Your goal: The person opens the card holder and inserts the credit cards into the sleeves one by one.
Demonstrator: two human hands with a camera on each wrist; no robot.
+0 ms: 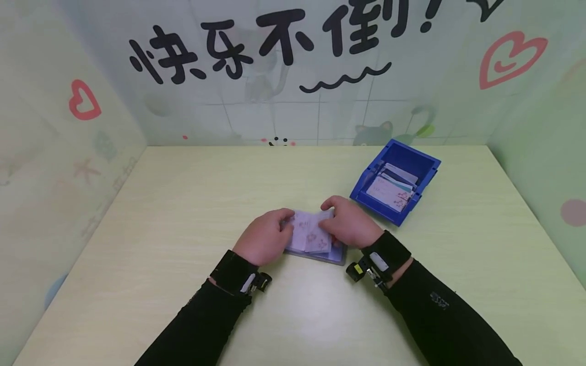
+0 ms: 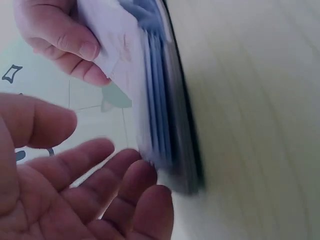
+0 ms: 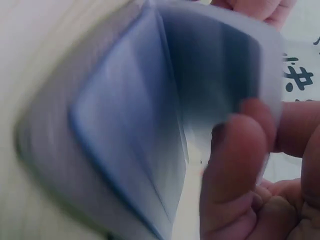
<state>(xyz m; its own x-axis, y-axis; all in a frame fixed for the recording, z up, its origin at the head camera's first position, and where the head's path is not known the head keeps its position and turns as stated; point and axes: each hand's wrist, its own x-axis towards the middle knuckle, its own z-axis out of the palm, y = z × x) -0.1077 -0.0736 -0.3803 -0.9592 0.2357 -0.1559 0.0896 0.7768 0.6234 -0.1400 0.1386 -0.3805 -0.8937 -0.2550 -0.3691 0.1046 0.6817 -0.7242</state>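
Pale grey-blue wall fills the back, printed with bold black lettering and red hearts. Before it spreads a light wooden table. Two black sleeves reach across it from the near side. A blue plastic box lies at an angle on the table, beyond the right hand and near it. Between the hands, around the middle of the table, is a small booklet, lying on a grey-edged base with pale, flower-printed leaves on top and bluish ones beneath; the right wrist view shows a clear-looking leaf raised and curved. The right hand pinches that leaf between thumb and finger. The left hand is at the booklet's other side, its thumb well apart from its fingers, fingertips beside the leaf edges; whether they touch, I cannot tell. Black bands wrap both wrists. Several cards lie overlapping in the box, the front one pale with reddish flowers.
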